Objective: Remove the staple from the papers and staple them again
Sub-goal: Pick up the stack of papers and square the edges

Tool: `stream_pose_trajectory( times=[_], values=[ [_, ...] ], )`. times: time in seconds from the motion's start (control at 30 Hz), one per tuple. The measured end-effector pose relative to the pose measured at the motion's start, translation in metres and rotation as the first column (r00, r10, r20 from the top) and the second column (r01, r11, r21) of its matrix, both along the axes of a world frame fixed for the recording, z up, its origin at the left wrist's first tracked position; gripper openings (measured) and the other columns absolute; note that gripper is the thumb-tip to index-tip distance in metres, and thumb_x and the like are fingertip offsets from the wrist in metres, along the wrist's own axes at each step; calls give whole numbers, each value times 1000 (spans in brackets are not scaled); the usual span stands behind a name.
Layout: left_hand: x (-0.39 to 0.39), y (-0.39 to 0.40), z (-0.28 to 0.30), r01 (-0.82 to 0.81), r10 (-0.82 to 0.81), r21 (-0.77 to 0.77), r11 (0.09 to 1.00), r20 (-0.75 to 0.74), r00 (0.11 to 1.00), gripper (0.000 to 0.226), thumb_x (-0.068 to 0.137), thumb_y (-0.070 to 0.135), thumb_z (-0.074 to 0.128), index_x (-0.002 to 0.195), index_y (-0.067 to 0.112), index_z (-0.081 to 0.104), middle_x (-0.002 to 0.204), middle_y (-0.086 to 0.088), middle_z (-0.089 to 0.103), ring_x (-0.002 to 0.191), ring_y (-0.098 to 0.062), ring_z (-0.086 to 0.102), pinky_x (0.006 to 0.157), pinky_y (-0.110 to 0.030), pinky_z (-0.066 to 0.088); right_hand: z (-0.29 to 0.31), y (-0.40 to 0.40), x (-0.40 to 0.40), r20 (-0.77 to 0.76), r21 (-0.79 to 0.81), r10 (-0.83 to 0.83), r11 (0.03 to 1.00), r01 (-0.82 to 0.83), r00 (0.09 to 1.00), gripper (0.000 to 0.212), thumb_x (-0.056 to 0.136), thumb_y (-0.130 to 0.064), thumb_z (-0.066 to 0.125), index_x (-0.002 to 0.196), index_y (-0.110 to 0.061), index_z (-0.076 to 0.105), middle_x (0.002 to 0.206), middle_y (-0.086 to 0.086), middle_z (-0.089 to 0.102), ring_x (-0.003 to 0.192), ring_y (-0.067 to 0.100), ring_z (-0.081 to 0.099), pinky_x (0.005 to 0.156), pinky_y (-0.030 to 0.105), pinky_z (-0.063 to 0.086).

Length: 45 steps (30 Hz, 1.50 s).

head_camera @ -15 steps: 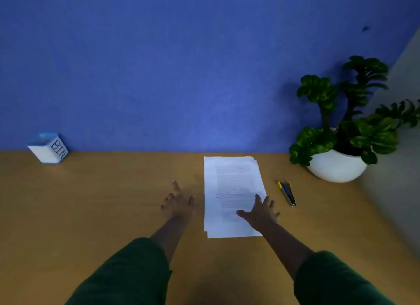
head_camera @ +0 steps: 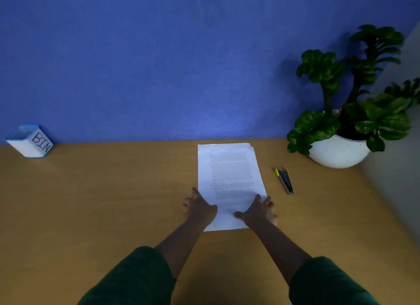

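Observation:
A stack of white printed papers (head_camera: 229,172) lies flat on the wooden desk (head_camera: 102,202), its far end near the blue wall. My left hand (head_camera: 200,205) rests with straight fingers on the stack's near left edge. My right hand (head_camera: 259,210) lies flat on the near right corner, thumb pointing inward. A small blue and yellow stapler (head_camera: 284,181) lies on the desk just right of the papers, apart from both hands. The staple itself is too small to make out.
A white and blue box marked BIN (head_camera: 30,142) stands at the far left by the wall. A green plant in a white round pot (head_camera: 338,151) fills the far right corner, beside a grey side wall.
My left hand has moved right from the bare desk onto the papers' left edge. My right hand has stayed on the lower right part of the stack.

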<state>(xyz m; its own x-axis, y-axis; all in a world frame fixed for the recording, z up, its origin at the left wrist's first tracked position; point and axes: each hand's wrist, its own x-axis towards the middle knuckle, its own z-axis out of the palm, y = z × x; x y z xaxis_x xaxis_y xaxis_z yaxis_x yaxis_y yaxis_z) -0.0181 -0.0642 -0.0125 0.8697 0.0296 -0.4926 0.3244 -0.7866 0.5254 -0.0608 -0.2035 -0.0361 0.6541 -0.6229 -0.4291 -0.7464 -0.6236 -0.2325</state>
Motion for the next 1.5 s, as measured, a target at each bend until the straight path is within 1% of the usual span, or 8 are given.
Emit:
stream_pose_trajectory(
  times=[0.27, 0.6, 0.73, 0.9, 1.1, 1.2, 1.3, 1.5],
  values=[
    [10, -3, 3, -96, 91, -139, 986, -42, 995, 82, 83, 15, 61, 147, 15, 10, 142, -18, 37, 125, -32, 45, 86, -34, 48, -5, 5, -8, 13, -48, 40, 998, -39, 999, 99, 75, -63, 62, 147, -18, 13, 159, 16, 0, 147, 33, 7, 114, 48, 28],
    [23, 26, -7, -299, 156, -476, 827, -317, 936, 42, 81, 5, 67, 120, -6, 56, 121, -16, 60, 96, -29, 57, 75, -33, 49, -8, 15, -16, 4, -60, 77, 995, -76, 997, 101, 78, -65, 56, 150, -18, 4, 160, 15, -5, 148, 33, -1, 116, 47, 24],
    [23, 36, -11, -231, 115, -508, 830, -249, 962, 28, 85, 4, 58, 113, -2, 63, 117, -18, 64, 93, -28, 60, 78, -33, 52, -5, 22, -19, -10, -25, 86, 996, -86, 996, 100, 79, -63, 55, 151, -17, 3, 159, 15, -8, 148, 33, -5, 117, 47, 20],
    [37, 51, 2, -72, 73, -428, 901, -14, 997, 27, 85, -1, 47, 97, 4, 70, 85, -9, 62, 66, -19, 55, 49, -20, 39, 2, 32, -15, 49, 189, 37, 981, -45, 998, 90, 83, -58, 55, 150, -14, 14, 159, 14, -1, 147, 34, -4, 118, 52, 16],
    [51, 72, 20, 92, -1, -400, 912, 221, 975, 20, 89, 3, 47, 88, 6, 67, 79, -7, 58, 73, -20, 52, 60, -25, 36, 32, 38, -7, 365, 598, -369, 797, 88, 855, 88, 72, -56, 69, 139, -8, 39, 140, 10, 45, 129, 30, 44, 104, 45, 42],
    [53, 89, 35, 138, -19, -462, 876, 253, 967, 17, 90, 4, 49, 86, 6, 66, 81, -6, 59, 74, -19, 51, 64, -26, 36, 48, 28, -1, 421, 720, -537, 688, 91, 731, 73, 86, -35, 65, 143, -6, 29, 135, 11, 44, 130, 31, 41, 100, 40, 38],
    [50, 108, 51, 153, -46, -563, 812, 199, 979, 17, 92, 5, 52, 93, 7, 68, 84, -3, 64, 74, -16, 55, 64, -25, 41, 58, 14, 0, 395, 857, -664, 516, 7, 635, 89, 69, -44, 75, 142, -10, 36, 140, 7, 50, 123, 30, 51, 104, 46, 42],
    [47, 137, 59, 137, -95, -627, 767, 100, 990, 21, 93, 8, 53, 84, 18, 70, 82, 0, 70, 70, -15, 61, 63, -25, 46, 72, 13, -7, 402, 915, -717, 300, -269, 569, 27, 84, -20, 63, 111, -17, 66, 125, 10, 65, 113, 31, 62, 100, 52, 46]
  ],
)
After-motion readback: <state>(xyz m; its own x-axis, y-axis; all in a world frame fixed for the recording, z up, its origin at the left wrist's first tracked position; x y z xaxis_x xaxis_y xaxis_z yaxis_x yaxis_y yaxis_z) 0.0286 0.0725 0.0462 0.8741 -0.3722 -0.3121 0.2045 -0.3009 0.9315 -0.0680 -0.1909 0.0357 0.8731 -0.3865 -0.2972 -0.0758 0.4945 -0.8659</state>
